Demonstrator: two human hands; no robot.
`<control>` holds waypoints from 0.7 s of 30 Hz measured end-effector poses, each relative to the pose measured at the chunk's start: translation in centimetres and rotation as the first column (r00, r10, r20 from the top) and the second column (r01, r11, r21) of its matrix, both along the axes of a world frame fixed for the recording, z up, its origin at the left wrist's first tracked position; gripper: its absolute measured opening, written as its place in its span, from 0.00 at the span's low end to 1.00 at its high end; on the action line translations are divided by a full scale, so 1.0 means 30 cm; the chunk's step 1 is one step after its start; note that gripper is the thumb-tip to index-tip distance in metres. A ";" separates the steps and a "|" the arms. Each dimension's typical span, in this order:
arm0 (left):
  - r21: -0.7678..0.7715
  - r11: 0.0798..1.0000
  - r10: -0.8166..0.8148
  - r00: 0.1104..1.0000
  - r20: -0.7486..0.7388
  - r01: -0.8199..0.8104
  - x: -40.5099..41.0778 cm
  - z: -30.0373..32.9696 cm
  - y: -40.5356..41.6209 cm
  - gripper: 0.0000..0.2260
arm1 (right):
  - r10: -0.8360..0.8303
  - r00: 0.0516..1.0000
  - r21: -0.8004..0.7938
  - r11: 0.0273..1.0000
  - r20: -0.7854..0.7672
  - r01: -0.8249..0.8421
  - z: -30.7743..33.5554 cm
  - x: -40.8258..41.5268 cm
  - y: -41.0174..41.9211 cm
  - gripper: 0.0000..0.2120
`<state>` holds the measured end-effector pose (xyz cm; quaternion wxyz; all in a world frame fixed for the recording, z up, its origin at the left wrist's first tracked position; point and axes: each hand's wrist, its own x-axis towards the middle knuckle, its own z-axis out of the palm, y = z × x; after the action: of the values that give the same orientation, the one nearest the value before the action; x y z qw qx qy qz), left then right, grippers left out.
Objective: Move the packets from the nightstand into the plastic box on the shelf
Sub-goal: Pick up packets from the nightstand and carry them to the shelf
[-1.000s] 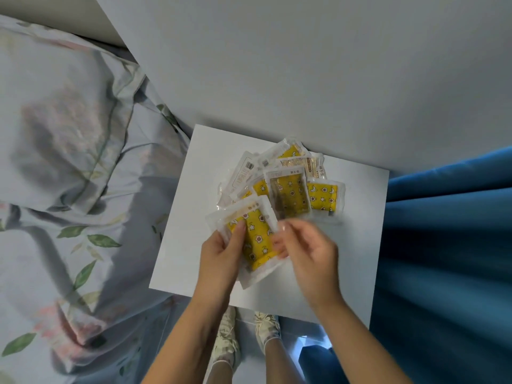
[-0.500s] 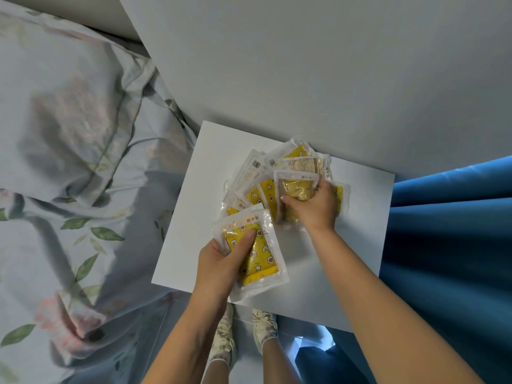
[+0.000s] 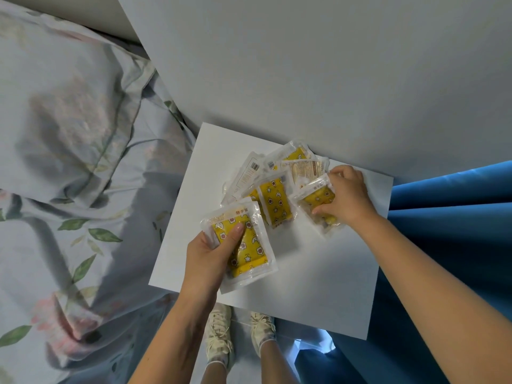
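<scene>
Left hand [image 3: 210, 253] holds a small stack of yellow packets [image 3: 243, 245] above the front part of the white worktop [image 3: 318, 286], thumb pressed on the top one. Right hand [image 3: 346, 195] grips one more packet [image 3: 315, 200] at the right side of the pile [image 3: 274, 184], fingers curled around its edges. Other packets lie fanned out near the wall [image 3: 304, 65], between both hands. A bed [image 3: 69, 134] stands at the left, a blue curtain [image 3: 457, 217] at the right.
</scene>
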<state>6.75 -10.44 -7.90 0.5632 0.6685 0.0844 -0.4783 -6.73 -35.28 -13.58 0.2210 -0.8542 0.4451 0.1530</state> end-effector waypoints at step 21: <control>-0.047 0.996 -0.072 0.996 0.056 0.075 -0.013 0.031 0.054 0.17 | -0.391 0.848 0.279 0.911 0.357 0.303 0.144 -0.120 0.141 0.39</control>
<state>6.37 -8.82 -6.96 0.5634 0.6699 0.0330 -0.4824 -10.33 -31.06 -9.25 0.4221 -0.7434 0.5183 -0.0232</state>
